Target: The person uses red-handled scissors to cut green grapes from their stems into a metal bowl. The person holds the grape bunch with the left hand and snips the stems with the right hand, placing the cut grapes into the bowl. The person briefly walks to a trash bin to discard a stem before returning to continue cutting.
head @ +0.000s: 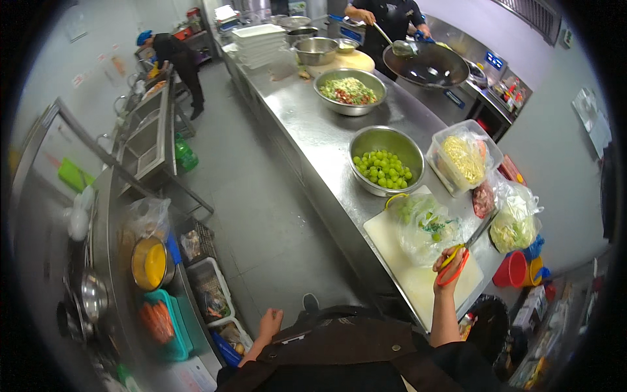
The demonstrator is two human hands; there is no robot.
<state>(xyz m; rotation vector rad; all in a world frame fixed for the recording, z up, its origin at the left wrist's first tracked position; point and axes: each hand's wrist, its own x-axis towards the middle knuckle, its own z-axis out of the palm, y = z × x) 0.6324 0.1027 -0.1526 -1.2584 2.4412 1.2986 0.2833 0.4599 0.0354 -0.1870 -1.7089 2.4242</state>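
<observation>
My right hand (448, 269) grips a pair of kitchen scissors (453, 267) by their yellow and red handles, blades pointing away to the upper right. Just beyond that hand, a clear plastic bag (416, 237) with some green grapes lies on a white cutting board (421, 289). Behind the board stands a steel bowl (360, 179) holding loose green grapes (383, 169). My left hand (271, 323) hangs low beside my apron, above the floor, its fingers curled with nothing seen in them.
A clear container (463, 157) of shredded food and a bagged cabbage (514, 228) sit right of the board. Farther along are a bowl of chopped vegetables (350, 91) and a co-worker at a wok (426, 63). Left, a shelf holds a teal basket (182, 326). Another person bends at sinks (142, 139).
</observation>
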